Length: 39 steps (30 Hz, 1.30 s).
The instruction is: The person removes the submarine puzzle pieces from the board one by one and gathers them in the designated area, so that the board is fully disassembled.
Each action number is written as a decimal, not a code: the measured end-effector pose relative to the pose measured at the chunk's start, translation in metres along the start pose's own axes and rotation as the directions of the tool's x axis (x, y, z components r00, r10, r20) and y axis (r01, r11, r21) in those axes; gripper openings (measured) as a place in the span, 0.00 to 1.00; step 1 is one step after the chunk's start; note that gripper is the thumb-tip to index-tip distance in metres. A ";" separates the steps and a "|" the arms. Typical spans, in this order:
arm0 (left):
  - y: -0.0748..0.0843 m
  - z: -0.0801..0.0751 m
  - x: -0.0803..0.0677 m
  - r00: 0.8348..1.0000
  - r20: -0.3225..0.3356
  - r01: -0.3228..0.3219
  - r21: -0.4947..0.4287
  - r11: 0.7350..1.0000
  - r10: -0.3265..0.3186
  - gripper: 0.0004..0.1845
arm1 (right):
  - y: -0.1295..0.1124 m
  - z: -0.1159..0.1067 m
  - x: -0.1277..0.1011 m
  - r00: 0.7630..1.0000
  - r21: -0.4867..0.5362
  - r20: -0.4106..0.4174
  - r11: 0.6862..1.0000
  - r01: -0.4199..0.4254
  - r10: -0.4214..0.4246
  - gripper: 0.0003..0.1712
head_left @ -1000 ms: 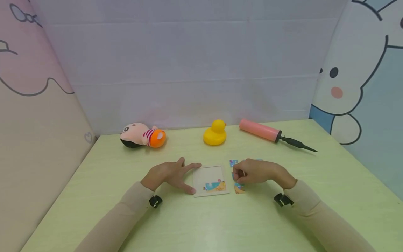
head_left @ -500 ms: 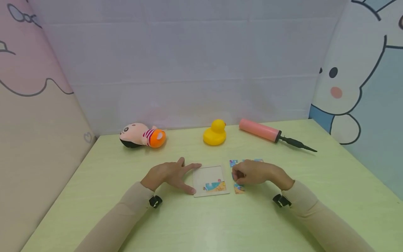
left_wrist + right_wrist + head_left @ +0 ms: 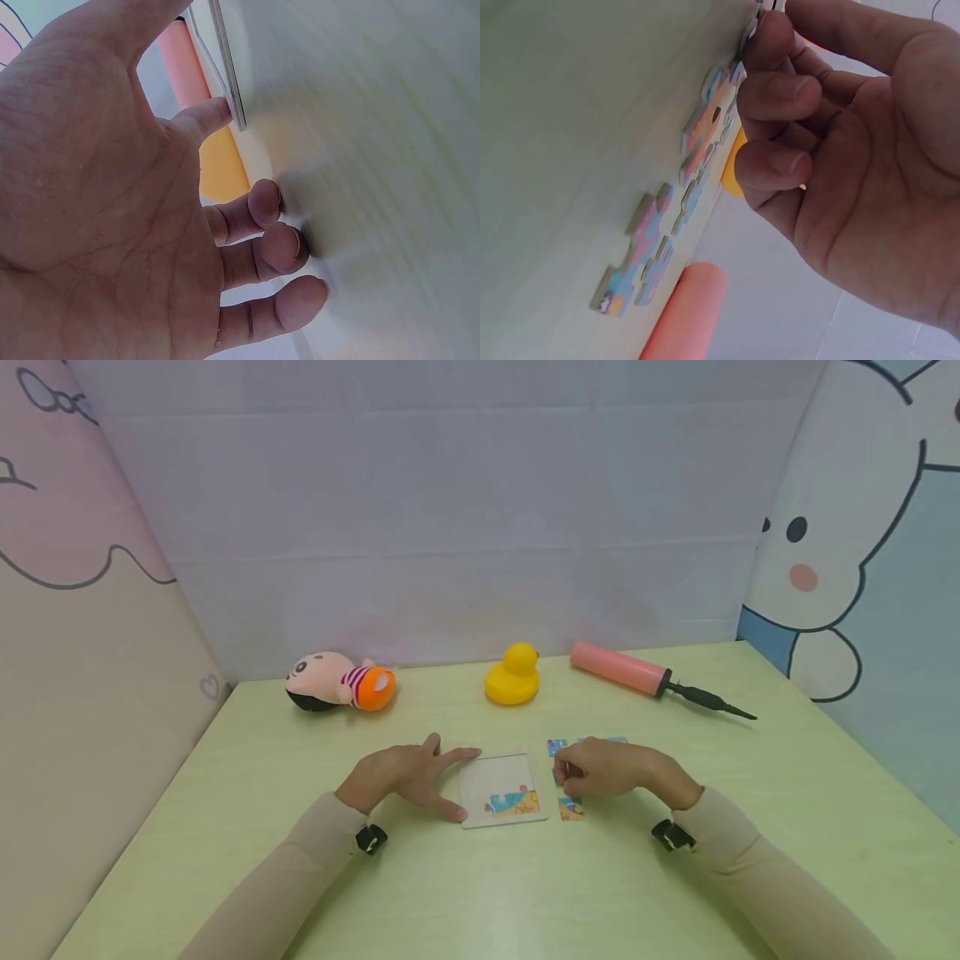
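My left hand (image 3: 408, 777) is spread beside the white puzzle tray (image 3: 491, 777), thumb and index finger touching its left corners. In the left wrist view, the tray's edge (image 3: 229, 71) meets the fingertips, while the other fingers rest on or just above the table. A few joined puzzle pieces (image 3: 513, 802) lie along the tray's lower right. Right of the tray, my right hand (image 3: 603, 767) is curled, pinching a puzzle piece (image 3: 557, 777) mostly hidden beneath the fingertips. A sandy piece (image 3: 571, 809) lies just below it, and several more pieces (image 3: 641, 251) show in the right wrist view.
Along the back of the table (image 3: 480, 893) lie a doll (image 3: 341, 682) on its side, a yellow rubber duck (image 3: 513, 675) and a pink hand pump (image 3: 618, 670) with a black nozzle. A white sheet (image 3: 465, 510) hangs behind them.
The right hand has shifted very slightly over the same piece. The left hand and tray have stayed in place.
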State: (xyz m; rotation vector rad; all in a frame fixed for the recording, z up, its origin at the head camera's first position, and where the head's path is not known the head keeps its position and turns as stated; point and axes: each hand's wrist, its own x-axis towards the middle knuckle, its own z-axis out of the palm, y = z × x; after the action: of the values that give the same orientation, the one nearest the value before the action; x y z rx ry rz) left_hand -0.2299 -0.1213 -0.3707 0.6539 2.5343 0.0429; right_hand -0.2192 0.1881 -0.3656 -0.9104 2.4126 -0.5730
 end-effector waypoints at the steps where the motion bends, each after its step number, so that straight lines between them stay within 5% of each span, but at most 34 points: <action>1: 0.000 0.000 0.000 1.000 0.002 0.002 0.002 1.000 -0.002 0.50 | 0.000 0.000 0.000 1.000 0.003 0.001 1.000 -0.001 0.001 0.02; 12: 0.002 -0.001 0.000 1.000 0.007 0.012 0.008 1.000 -0.012 0.50 | -0.002 -0.002 0.006 0.998 0.015 -0.024 0.998 0.061 -0.061 0.03; 30: 0.003 0.000 0.003 1.000 -0.008 0.015 0.021 1.000 -0.015 0.51 | -0.030 0.007 0.032 0.988 -0.011 0.048 0.989 0.149 -0.148 0.04; 39: 0.002 0.000 -0.001 1.000 -0.011 0.020 0.017 1.000 -0.020 0.51 | -0.038 0.019 0.036 0.989 0.110 0.089 0.988 0.109 -0.119 0.09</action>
State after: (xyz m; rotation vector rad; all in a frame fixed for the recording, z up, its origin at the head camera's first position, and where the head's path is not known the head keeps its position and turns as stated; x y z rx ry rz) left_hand -0.2284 -0.1198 -0.3703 0.6362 2.5541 0.0179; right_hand -0.2135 0.1326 -0.3707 -1.0116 2.2344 -0.6765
